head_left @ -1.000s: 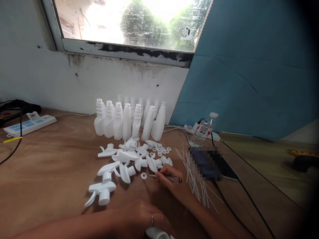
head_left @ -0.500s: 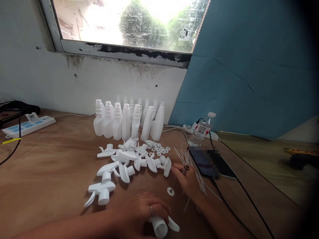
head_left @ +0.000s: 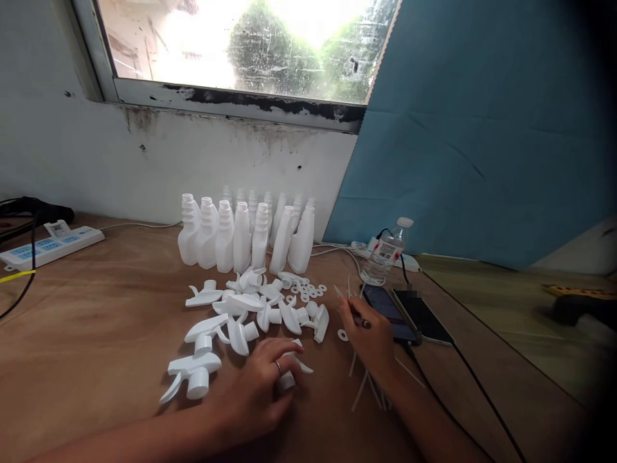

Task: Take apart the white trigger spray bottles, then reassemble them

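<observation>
My left hand (head_left: 270,381) is wrapped from above around a white trigger spray head (head_left: 287,382), its nozzle and trigger showing past the fingers. My right hand (head_left: 369,334) is closed, with a short dark brown cylindrical thing (head_left: 361,321) tucked in its curled fingers. Its fingertips are at thin white dip tubes (head_left: 349,289); whether they grip one I cannot tell. More tubes (head_left: 367,390) stick out under that wrist. A white ring washer (head_left: 342,335) lies just left of the right hand. Several loose spray heads (head_left: 243,335) lie beyond my left hand.
White spray bottles (head_left: 241,241) stand in rows by the wall. Small washers (head_left: 308,293) are piled before them. To the right are a water bottle (head_left: 385,254) and two phones (head_left: 385,305) (head_left: 424,318) with cables. A power strip (head_left: 55,247) lies far left.
My left hand has moved forward with the spray head, away from the near edge. My right hand has shifted slightly onto the tubes, which lie differently. The single washer is now farther forward and right.
</observation>
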`<act>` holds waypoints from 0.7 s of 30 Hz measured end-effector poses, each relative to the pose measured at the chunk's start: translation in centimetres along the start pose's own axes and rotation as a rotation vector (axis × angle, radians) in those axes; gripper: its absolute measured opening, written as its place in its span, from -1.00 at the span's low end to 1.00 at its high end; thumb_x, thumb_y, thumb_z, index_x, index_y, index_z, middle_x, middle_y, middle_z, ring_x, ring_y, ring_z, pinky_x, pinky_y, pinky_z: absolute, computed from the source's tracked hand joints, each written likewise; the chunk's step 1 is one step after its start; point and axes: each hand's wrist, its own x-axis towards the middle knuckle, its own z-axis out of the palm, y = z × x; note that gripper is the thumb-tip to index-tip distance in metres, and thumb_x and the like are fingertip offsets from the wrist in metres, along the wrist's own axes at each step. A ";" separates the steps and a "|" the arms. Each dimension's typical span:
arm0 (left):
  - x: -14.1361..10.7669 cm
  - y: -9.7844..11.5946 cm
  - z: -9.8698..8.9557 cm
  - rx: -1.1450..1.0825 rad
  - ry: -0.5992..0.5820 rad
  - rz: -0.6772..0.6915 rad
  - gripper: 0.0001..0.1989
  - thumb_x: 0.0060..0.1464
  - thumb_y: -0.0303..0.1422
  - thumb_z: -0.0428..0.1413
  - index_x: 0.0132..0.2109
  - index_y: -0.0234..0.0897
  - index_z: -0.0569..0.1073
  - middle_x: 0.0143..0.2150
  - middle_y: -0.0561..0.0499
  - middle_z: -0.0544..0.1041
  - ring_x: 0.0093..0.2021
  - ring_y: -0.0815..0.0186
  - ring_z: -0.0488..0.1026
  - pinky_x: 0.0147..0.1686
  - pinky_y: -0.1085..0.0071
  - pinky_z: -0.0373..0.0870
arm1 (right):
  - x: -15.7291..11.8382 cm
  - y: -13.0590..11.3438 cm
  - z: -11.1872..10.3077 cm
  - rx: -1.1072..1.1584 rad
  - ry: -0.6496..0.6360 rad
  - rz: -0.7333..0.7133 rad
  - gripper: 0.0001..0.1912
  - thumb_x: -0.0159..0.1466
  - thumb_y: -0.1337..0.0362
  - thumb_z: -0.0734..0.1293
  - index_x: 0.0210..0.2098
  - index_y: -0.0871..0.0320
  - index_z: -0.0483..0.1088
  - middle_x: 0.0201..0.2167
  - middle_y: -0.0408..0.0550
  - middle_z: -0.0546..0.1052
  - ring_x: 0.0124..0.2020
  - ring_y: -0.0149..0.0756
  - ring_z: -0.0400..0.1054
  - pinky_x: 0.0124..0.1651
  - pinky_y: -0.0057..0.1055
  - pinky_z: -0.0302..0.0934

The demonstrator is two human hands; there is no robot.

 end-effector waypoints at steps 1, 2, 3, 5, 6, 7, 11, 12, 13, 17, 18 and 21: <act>0.1 -0.1 0.1 0.012 0.003 0.000 -0.76 0.01 -0.55 0.08 -0.15 -0.21 0.44 0.20 -0.06 0.35 0.25 0.13 0.21 0.27 0.19 0.11 | 0.0 0.1 0.1 0.016 -0.026 0.001 -0.67 0.33 0.13 0.19 -0.52 0.14 0.26 -0.58 -0.11 0.40 -0.52 -0.36 0.26 -0.37 -0.43 0.04; 0.1 -0.2 0.1 0.025 0.002 -0.002 -0.74 0.01 -0.56 0.07 -0.15 -0.21 0.44 0.20 -0.07 0.34 0.26 0.13 0.20 0.29 0.16 0.08 | -0.1 0.1 0.3 0.034 -0.054 0.006 -0.67 0.33 0.12 0.20 -0.51 0.14 0.28 -0.56 -0.11 0.42 -0.51 -0.35 0.29 -0.36 -0.43 0.06; 0.1 -0.3 0.2 0.040 0.000 -0.004 -0.74 0.01 -0.56 0.06 -0.14 -0.21 0.44 0.21 -0.07 0.34 0.27 0.12 0.18 0.31 0.12 0.04 | -0.1 0.1 0.5 0.056 -0.080 0.015 -0.68 0.32 0.12 0.21 -0.50 0.14 0.30 -0.56 -0.12 0.43 -0.50 -0.35 0.30 -0.36 -0.44 0.07; 0.0 -0.5 0.4 0.072 0.000 -0.001 -0.73 0.03 -0.57 0.03 -0.12 -0.20 0.43 0.23 -0.07 0.31 0.30 0.12 0.15 0.33 0.07 -0.02 | -0.2 0.0 0.8 0.117 -0.113 0.015 -0.68 0.32 0.11 0.22 -0.48 0.15 0.34 -0.55 -0.13 0.44 -0.50 -0.36 0.31 -0.37 -0.44 0.09; 0.0 -0.6 0.5 0.088 0.001 0.005 -0.72 0.04 -0.57 0.02 -0.12 -0.20 0.42 0.24 -0.06 0.30 0.32 0.13 0.12 0.34 0.06 -0.04 | -0.3 -0.1 0.9 0.148 -0.119 0.002 -0.68 0.33 0.11 0.22 -0.48 0.15 0.35 -0.55 -0.14 0.43 -0.51 -0.37 0.31 -0.37 -0.44 0.10; -0.1 -0.6 0.5 0.104 0.004 0.014 -0.72 0.05 -0.58 0.00 -0.11 -0.20 0.42 0.25 -0.05 0.29 0.33 0.14 0.10 0.35 0.07 -0.04 | -0.4 -0.3 1.0 0.178 -0.122 -0.017 -0.67 0.33 0.12 0.21 -0.48 0.16 0.35 -0.55 -0.14 0.43 -0.52 -0.37 0.30 -0.37 -0.45 0.11; -0.3 -0.6 0.5 0.165 -0.014 0.050 -0.74 0.09 -0.56 -0.01 -0.10 -0.19 0.39 0.28 -0.03 0.25 0.36 0.17 0.05 0.35 0.09 -0.01 | -1.0 -1.2 1.5 0.311 -0.179 -0.110 -0.71 0.35 0.19 0.21 -0.46 0.16 0.35 -0.52 -0.14 0.43 -0.46 -0.37 0.32 -0.31 -0.45 0.16; -0.3 -0.5 0.5 0.177 -0.023 0.056 -0.75 0.10 -0.56 -0.02 -0.11 -0.20 0.39 0.28 -0.02 0.25 0.36 0.17 0.05 0.35 0.09 -0.01 | -1.1 -1.3 1.7 0.348 -0.204 -0.129 -0.73 0.35 0.20 0.21 -0.44 0.16 0.35 -0.50 -0.15 0.43 -0.45 -0.38 0.32 -0.30 -0.46 0.17; -0.3 -0.5 0.4 0.187 -0.033 0.062 -0.76 0.11 -0.55 -0.02 -0.11 -0.20 0.39 0.28 -0.02 0.26 0.36 0.16 0.04 0.35 0.09 0.00 | -1.2 -1.5 1.8 0.381 -0.228 -0.144 -0.75 0.35 0.22 0.21 -0.43 0.16 0.36 -0.49 -0.15 0.43 -0.44 -0.38 0.32 -0.29 -0.46 0.17; -0.3 -0.6 0.4 0.190 -0.034 0.095 -0.80 0.15 -0.51 -0.01 -0.11 -0.21 0.39 0.29 -0.04 0.25 0.37 0.13 0.03 0.33 0.08 0.05 | -1.6 -2.0 1.9 0.445 -0.296 -0.189 -0.78 0.35 0.25 0.22 -0.42 0.14 0.35 -0.49 -0.16 0.40 -0.43 -0.40 0.30 -0.29 -0.48 0.19; -0.3 -0.6 0.4 0.186 -0.026 0.110 -0.81 0.16 -0.50 -0.01 -0.10 -0.21 0.39 0.28 -0.05 0.26 0.37 0.12 0.03 0.33 0.07 0.06 | -1.6 -2.0 1.8 0.444 -0.302 -0.207 -0.78 0.35 0.25 0.22 -0.42 0.14 0.35 -0.48 -0.16 0.40 -0.43 -0.40 0.31 -0.29 -0.48 0.19; -0.3 -0.7 0.5 0.150 0.001 0.208 -0.82 0.17 -0.52 -0.02 -0.12 -0.23 0.38 0.22 -0.08 0.33 0.34 0.16 0.11 0.33 0.10 0.07 | -1.4 -1.5 1.7 0.374 -0.291 -0.248 -0.82 0.35 0.24 0.23 -0.37 0.13 0.37 -0.43 -0.12 0.44 -0.39 -0.37 0.35 -0.27 -0.45 0.22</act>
